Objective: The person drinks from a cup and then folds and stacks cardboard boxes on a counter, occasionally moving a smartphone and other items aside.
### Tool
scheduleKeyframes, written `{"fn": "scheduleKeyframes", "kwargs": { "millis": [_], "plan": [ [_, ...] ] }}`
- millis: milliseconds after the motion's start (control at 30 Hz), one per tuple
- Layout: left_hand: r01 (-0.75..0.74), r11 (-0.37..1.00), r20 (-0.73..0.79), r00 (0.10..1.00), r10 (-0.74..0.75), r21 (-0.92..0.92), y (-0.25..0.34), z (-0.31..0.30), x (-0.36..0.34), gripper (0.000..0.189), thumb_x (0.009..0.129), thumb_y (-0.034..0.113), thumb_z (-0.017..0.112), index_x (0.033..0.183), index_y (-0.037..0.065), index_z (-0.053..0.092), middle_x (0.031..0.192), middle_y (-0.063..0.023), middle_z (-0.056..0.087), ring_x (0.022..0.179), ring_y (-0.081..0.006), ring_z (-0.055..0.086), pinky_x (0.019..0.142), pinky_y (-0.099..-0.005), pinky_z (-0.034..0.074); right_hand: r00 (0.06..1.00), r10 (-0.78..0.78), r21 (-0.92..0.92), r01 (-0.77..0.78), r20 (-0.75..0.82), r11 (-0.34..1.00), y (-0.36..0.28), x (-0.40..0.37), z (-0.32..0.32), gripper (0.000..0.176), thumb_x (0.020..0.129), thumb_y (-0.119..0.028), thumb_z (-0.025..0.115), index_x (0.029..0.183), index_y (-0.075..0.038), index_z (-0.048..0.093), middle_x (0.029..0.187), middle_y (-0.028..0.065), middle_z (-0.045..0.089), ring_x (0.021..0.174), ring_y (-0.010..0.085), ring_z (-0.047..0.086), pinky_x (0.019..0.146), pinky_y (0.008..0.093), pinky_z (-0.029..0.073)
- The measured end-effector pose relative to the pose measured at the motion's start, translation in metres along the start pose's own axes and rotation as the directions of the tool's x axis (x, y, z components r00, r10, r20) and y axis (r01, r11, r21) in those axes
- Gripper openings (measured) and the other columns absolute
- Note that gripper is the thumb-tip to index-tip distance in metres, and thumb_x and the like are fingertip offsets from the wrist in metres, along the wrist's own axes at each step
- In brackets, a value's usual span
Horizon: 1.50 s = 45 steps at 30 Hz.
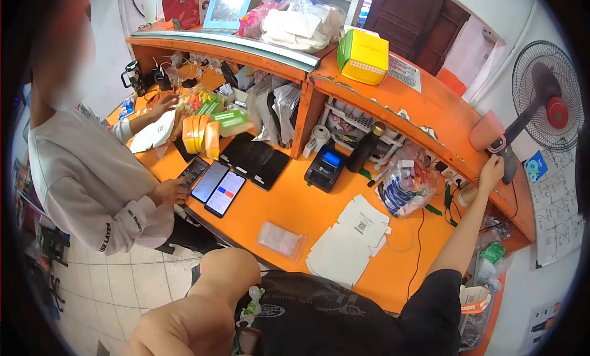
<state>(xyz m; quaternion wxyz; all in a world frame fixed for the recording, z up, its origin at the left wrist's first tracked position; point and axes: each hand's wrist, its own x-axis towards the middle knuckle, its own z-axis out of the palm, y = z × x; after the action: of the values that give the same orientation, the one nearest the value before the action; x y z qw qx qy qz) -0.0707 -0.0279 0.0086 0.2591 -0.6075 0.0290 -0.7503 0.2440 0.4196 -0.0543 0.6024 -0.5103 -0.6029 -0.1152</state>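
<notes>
My right hand (491, 170) reaches to the raised orange counter at the right, fingers curled against the dark base of a standing fan (557, 113). Beside it is a pink cup-shaped item (487, 132). My left arm is bent at the lower left; the back of my left hand (161, 331) is close to the camera, its fingers hidden. Before me on the orange desk (258, 211) lie a flat white cardboard cutout (350, 236) and a clear plastic packet (279, 240).
A co-worker in a light sweatshirt (92, 172) stands at the left, hands over the desk near two lit phones (225, 194), a black tablet (258, 161) and orange boxes (196, 135). A card printer-like device (326, 168), a dark bottle (367, 148) and a yellow-green box (364, 56) are farther back.
</notes>
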Motion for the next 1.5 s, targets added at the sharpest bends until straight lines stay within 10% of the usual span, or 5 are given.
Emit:
{"fn": "scheduleKeyframes", "kwargs": {
  "millis": [100, 700, 800, 1233, 1500],
  "plan": [
    [0.165, 0.984, 0.247, 0.959, -0.143, -0.072, 0.006, -0.018, 0.010, 0.042, 0.076, -0.003, 0.038, 0.115, 0.009, 0.048, 0.057, -0.0035, 0.040, 0.037, -0.0097, 0.038, 0.033, -0.0189, 0.037, 1.000, 0.003, -0.024, -0.002, 0.009, 1.000, 0.008, 0.003, 0.002, 0.029, 0.079, -0.025, 0.042, 0.071, 0.003, 0.043, 0.065, 0.0177, 0.046, 0.060, 0.0281, 0.045, 0.062, 0.0361, 0.037],
    [-0.183, 0.974, -0.107, 0.980, 0.169, -0.136, -0.014, 0.007, -0.005, 0.041, 0.075, -0.003, 0.037, 0.113, 0.006, 0.049, 0.055, -0.0035, 0.040, 0.038, -0.0092, 0.039, 0.033, -0.0192, 0.037, 0.999, 0.030, -0.041, -0.029, 0.023, 0.999, 0.009, 0.003, 0.001, 0.026, 0.077, -0.022, 0.046, 0.068, 0.001, 0.041, 0.060, 0.0124, 0.044, 0.057, 0.0233, 0.041, 0.060, 0.0341, 0.037],
    [0.073, 0.996, 0.153, 0.986, -0.064, -0.055, 0.001, -0.005, 0.008, 0.041, 0.075, -0.004, 0.037, 0.114, 0.006, 0.049, 0.055, -0.0034, 0.040, 0.038, -0.0093, 0.038, 0.033, -0.0191, 0.037, 0.999, 0.043, -0.024, -0.042, 0.027, 0.999, 0.010, 0.003, 0.002, 0.026, 0.077, -0.022, 0.047, 0.067, 0.001, 0.040, 0.060, 0.0119, 0.043, 0.056, 0.0229, 0.039, 0.059, 0.0341, 0.037],
    [-0.135, 0.988, -0.084, 0.988, 0.128, -0.073, -0.011, 0.009, -0.001, 0.042, 0.076, -0.003, 0.037, 0.114, 0.009, 0.050, 0.055, -0.0024, 0.039, 0.038, -0.0084, 0.038, 0.033, -0.0192, 0.036, 1.000, -0.012, -0.047, 0.013, 0.022, 0.999, 0.013, 0.004, 0.003, 0.026, 0.076, -0.020, 0.048, 0.066, 0.001, 0.037, 0.058, 0.0099, 0.038, 0.054, 0.0196, 0.035, 0.056, 0.0309, 0.036],
    [0.078, 0.991, 0.174, 0.983, -0.059, -0.105, 0.000, -0.009, 0.007, 0.040, 0.077, -0.001, 0.037, 0.114, 0.009, 0.049, 0.057, -0.0025, 0.040, 0.041, -0.0085, 0.040, 0.034, -0.0195, 0.037, 1.000, 0.013, -0.032, -0.013, 0.025, 0.999, 0.011, 0.003, 0.001, 0.024, 0.077, -0.020, 0.046, 0.069, 0.002, 0.041, 0.060, 0.0126, 0.042, 0.056, 0.0214, 0.039, 0.058, 0.0329, 0.037]
  ]
}}
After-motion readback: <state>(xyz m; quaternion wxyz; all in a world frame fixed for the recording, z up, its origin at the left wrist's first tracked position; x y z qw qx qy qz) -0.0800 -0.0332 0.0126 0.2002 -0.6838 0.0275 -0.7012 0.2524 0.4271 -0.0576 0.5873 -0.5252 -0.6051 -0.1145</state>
